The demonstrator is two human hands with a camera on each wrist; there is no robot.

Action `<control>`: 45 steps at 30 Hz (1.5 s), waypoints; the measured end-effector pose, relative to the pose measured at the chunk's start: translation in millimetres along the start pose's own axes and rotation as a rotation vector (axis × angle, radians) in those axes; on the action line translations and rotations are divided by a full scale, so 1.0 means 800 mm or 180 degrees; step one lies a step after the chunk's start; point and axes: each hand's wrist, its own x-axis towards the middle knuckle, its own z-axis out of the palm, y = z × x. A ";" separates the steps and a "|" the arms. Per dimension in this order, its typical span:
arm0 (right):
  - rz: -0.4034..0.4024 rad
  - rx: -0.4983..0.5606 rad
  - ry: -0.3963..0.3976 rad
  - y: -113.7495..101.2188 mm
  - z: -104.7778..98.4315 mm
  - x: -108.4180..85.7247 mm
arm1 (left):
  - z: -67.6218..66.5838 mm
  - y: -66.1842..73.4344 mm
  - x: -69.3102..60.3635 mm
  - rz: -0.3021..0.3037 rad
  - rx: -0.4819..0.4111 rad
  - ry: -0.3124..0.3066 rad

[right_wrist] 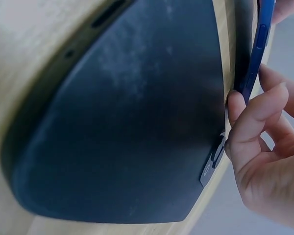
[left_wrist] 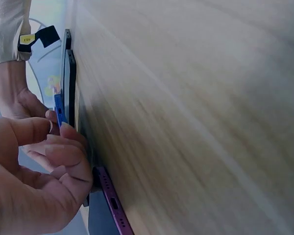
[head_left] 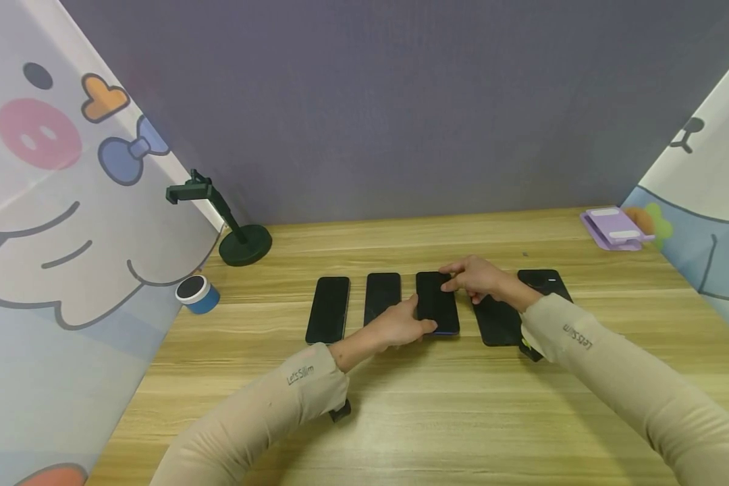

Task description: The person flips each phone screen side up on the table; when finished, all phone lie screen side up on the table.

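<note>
Blue phone: Third from the left in a row of five, the blue phone (head_left: 437,302) sits between the middle phone (head_left: 383,295) and the right phone (head_left: 495,324); whether it wholly clears the table (head_left: 437,418) is unclear.
Left hand: Fingers of the left hand (head_left: 396,325) grasp the blue phone by its near-left corner, the wrist crossing over the near end of the middle phone.
Right hand: At the far-right corner, the right hand (head_left: 475,275) pinches the same phone between thumb and fingers.
Good handling: Opposite corners look a sound hold; best, it seems, to move both hands together, keep the phone level and press on the rims rather than the glass.
Tight edges: Narrow strips of wood part the blue phone from both neighbours, so a sideways slide risks a knock; straight up appears safer.
Row ends: The left phone (head_left: 328,309) lies apart; the end phone (head_left: 543,280) is partly hidden by the right arm.
Open room: Bare wood spreads toward the person and behind the row, up to the grey panel (head_left: 370,115). The green stand (head_left: 246,244) and purple stand (head_left: 610,226) stand well apart.
</note>
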 end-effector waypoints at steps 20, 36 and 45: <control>-0.0241 -0.0339 0.0253 -0.001 0.007 -0.004 | 0.003 0.015 -0.001 0.0113 0.2038 0.0217; -0.0278 -0.0458 0.0298 -0.002 0.008 -0.004 | 0.019 0.014 0.002 0.0091 0.3008 0.0498; -0.0295 -0.0497 0.0306 -0.001 0.008 -0.003 | 0.018 0.014 0.002 0.0164 0.3066 0.0504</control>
